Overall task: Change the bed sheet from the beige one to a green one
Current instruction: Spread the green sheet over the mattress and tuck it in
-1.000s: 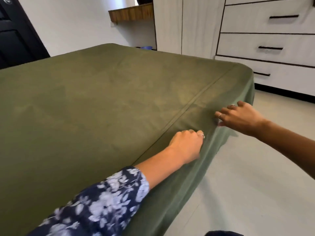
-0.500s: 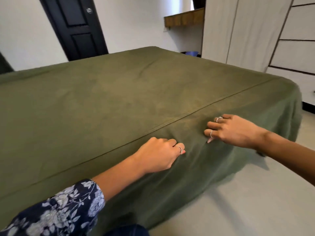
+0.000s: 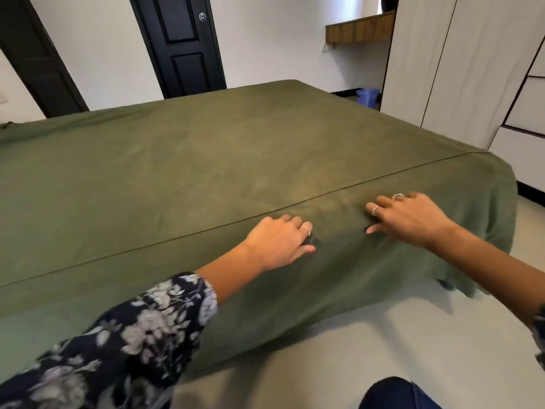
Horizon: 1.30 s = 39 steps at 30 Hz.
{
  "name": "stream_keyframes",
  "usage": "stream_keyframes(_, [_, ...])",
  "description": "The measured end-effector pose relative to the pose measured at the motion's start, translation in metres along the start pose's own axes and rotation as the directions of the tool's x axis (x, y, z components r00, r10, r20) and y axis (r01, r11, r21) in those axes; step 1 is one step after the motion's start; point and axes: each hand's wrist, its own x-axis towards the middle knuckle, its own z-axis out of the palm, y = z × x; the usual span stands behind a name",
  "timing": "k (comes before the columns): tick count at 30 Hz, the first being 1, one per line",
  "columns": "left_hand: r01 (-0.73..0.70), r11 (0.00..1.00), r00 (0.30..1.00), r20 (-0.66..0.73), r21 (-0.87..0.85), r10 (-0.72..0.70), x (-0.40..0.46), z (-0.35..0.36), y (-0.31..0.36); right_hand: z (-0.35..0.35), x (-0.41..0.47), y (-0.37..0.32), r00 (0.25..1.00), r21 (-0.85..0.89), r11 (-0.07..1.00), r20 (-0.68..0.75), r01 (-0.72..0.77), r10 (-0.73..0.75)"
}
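Green sheet (image 3: 236,160) under both hands, bucket (image 3: 367,96) behind.

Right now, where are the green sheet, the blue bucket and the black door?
green sheet (image 3: 206,172), head view, bare top surface.
blue bucket (image 3: 367,97), head view, its side wall.
black door (image 3: 182,42), head view, middle panel.

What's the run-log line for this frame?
stage: smoothing near edge | green sheet: covers bed | left hand: rests on sheet | right hand: fingers spread on sheet | beige sheet: not visible
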Motion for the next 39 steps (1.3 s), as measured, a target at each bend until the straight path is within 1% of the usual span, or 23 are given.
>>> stream_keyframes(2, [0.071, 0.997, 0.993, 0.101, -0.021, -0.068, 0.016, 0.001, 0.016, 0.005, -0.007, 0.009, 1.000, 0.029, 1.000, 0.023, -0.005, 0.005])
stream_keyframes(6, [0.152, 0.988, 0.982, 0.117, -0.009, -0.149, 0.021, 0.003, 0.027, 0.008, -0.002, 0.013, 0.998, 0.050, 0.997, 0.017, 0.063, -0.064])
stream_keyframes(8, [0.138, 0.990, 0.980, 0.141, 0.026, -0.140, 0.020, -0.005, 0.029, 0.007, -0.007, 0.013, 0.995, 0.042, 0.994, -0.014, 0.104, -0.104])
stream_keyframes(10, [0.066, 0.996, 0.982, 0.171, 0.065, -0.077, 0.019, -0.015, 0.029, 0.005, -0.018, 0.012, 0.989, 0.047, 0.989, -0.057, 0.137, -0.134])
stream_keyframes(11, [0.036, 0.996, 0.983, 0.177, 0.084, -0.050, 0.017, -0.017, 0.029, 0.007, -0.022, 0.011, 0.987, 0.055, 0.988, -0.085, 0.142, -0.137])
stream_keyframes(13, [0.034, 0.994, 0.982, 0.179, 0.100, -0.051, 0.016, -0.019, 0.028, 0.013, -0.031, 0.010, 0.988, 0.043, 0.992, -0.103, 0.119, -0.114])
stream_keyframes(15, [0.037, 0.994, 0.985, 0.165, 0.106, -0.055, 0.025, -0.023, 0.030, 0.018, -0.036, 0.016, 0.992, -0.009, 0.998, -0.113, 0.057, -0.058])
stream_keyframes(17, [0.033, 0.995, 0.990, 0.136, 0.095, -0.046, 0.043, -0.028, 0.037, 0.022, -0.041, 0.032, 0.994, -0.008, 0.997, -0.087, -0.072, 0.071])
stream_keyframes(19, [0.011, 0.995, 0.994, 0.107, 0.098, -0.022, 0.069, -0.028, 0.049, 0.022, -0.045, 0.053, 0.975, -0.009, 0.975, -0.008, -0.221, 0.220])
stream_keyframes(20, [0.007, 0.995, 0.995, 0.094, 0.095, -0.016, 0.085, -0.027, 0.055, 0.022, -0.046, 0.062, 0.963, -0.024, 0.963, 0.030, -0.268, 0.269])
stream_keyframes(22, [0.018, 0.998, 0.997, 0.076, 0.063, -0.023, 0.115, -0.020, 0.070, 0.021, -0.050, 0.070, 0.945, -0.076, 0.949, 0.096, -0.306, 0.312])
stream_keyframes(24, [-0.058, 0.997, 0.996, 0.066, 0.055, 0.054, 0.143, -0.014, 0.080, 0.021, -0.052, 0.072, 0.940, -0.047, 0.952, 0.147, -0.303, 0.307])
stream_keyframes(26, [-0.170, 0.984, 0.985, 0.036, 0.055, 0.169, 0.159, -0.010, 0.084, 0.023, -0.050, 0.074, 0.942, -0.020, 0.961, 0.190, -0.276, 0.275])
stream_keyframes(28, [-0.253, 0.966, 0.967, 0.028, 0.053, 0.252, 0.165, -0.009, 0.079, 0.026, -0.049, 0.078, 0.949, -0.007, 0.968, 0.197, -0.250, 0.247])
stream_keyframes(29, [-0.288, 0.956, 0.958, 0.030, 0.056, 0.286, 0.166, -0.010, 0.077, 0.029, -0.051, 0.081, 0.960, 0.002, 0.974, 0.168, -0.228, 0.225])
stream_keyframes(31, [-0.378, 0.923, 0.926, 0.022, 0.076, 0.377, 0.170, -0.011, 0.073, 0.035, -0.062, 0.083, 0.978, -0.020, 0.980, 0.058, -0.200, 0.201])
stream_keyframes(33, [-0.411, 0.909, 0.906, -0.077, 0.072, 0.416, 0.175, -0.009, 0.074, 0.039, -0.074, 0.081, 0.977, -0.032, 0.978, -0.045, -0.208, 0.206])
stream_keyframes(35, [-0.334, 0.943, 0.924, -0.203, -0.006, 0.326, 0.188, -0.012, 0.080, 0.048, -0.076, 0.081, 0.978, -0.034, 0.979, -0.067, -0.201, 0.198])
stream_keyframes(36, [-0.308, 0.949, 0.931, -0.228, -0.063, 0.287, 0.199, -0.011, 0.085, 0.049, -0.073, 0.084, 0.981, -0.033, 0.982, -0.064, -0.185, 0.183])
stream_keyframes(37, [-0.277, 0.953, 0.941, -0.237, -0.125, 0.243, 0.211, -0.010, 0.092, 0.051, -0.070, 0.093, 0.985, -0.033, 0.986, -0.056, -0.163, 0.161])
stream_keyframes(39, [-0.206, 0.946, 0.971, -0.174, -0.251, 0.165, 0.236, -0.011, 0.110, 0.052, -0.068, 0.121, 0.987, -0.069, 0.985, 0.006, -0.161, 0.162])
